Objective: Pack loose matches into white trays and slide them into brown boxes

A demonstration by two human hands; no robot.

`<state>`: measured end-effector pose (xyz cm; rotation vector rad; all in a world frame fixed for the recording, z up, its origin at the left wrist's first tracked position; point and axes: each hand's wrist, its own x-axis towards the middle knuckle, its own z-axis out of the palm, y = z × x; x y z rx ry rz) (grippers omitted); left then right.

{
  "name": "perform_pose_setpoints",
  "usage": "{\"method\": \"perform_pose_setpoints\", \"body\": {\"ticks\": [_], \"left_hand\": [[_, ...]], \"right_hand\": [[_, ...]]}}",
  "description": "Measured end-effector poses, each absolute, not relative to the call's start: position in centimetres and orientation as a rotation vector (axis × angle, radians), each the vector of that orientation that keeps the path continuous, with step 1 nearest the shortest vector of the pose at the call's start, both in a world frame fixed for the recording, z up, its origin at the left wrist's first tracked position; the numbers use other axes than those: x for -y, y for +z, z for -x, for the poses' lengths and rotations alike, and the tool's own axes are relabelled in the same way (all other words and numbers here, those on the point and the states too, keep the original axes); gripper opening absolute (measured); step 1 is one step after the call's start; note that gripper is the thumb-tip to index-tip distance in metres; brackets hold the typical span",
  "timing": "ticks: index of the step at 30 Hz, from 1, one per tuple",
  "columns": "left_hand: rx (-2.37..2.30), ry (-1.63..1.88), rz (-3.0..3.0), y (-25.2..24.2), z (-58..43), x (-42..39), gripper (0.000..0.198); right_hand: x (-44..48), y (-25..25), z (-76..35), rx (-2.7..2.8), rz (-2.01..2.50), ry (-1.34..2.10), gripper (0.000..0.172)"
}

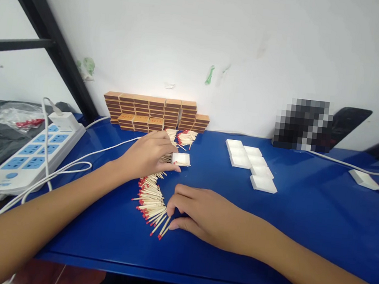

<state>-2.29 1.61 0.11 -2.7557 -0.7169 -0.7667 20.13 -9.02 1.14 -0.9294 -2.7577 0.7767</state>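
Observation:
Between the thumb and fingers of my left hand point(145, 155) is a small white matchbox tray point(181, 159), tilted toward me. One or two matchsticks lie along its lower edge. Below it, a curved spread of red-tipped matches point(149, 201) covers the table. At the near end of that spread my right hand point(204, 213) has thumb and index finger closing on a match point(165, 229); other matches lie close beside it. Two small fans of matches point(186, 137) rest just beyond my left hand, whose fingers hide part of the spread.
Stacked brown matchboxes point(148, 110) stand against the wall. Several white trays point(238, 155) lie on the blue table point(303, 217) to the right. A power strip point(32, 152) with white cables is at left. A phone-like black slab point(349, 129) leans at the back right, beside a pixelated area.

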Motion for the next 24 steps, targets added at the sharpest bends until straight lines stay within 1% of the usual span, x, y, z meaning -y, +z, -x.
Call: {"method": "perform_pose_setpoints", "body": {"ticks": [5, 10, 14, 16, 20, 24], "left_hand": [[0.729, -0.747, 2.77, 0.1, 2.4, -1.6, 0.048], [0.699, -0.754, 2.756, 0.1, 2.6, -1.7, 0.048], [0.686, -0.778, 2.761, 0.3, 2.4, -1.5, 0.045], [0.674, -0.792, 2.775, 0.3, 2.3, -1.3, 0.045], [0.663, -0.838, 2.787, 0.4, 2.0, -1.0, 0.049], [0.651, -0.893, 2.805, 0.5, 1.8, -0.7, 0.051]], "right_hand": [[8.9, 0.3, -20.1, 2.782, 0.9, 0.729, 0.018], [8.6, 0.7, -20.4, 2.738, 0.894, 0.753, 0.015], [7.8, 1.9, -21.3, 2.572, 0.973, 0.775, 0.013], [7.0, 2.1, -21.9, 2.466, 0.998, 0.656, 0.011], [4.9, 1.7, -23.4, 2.303, 1.032, 0.278, 0.009], [3.7, 1.3, -24.3, 2.233, 1.118, 0.146, 0.009]]}}
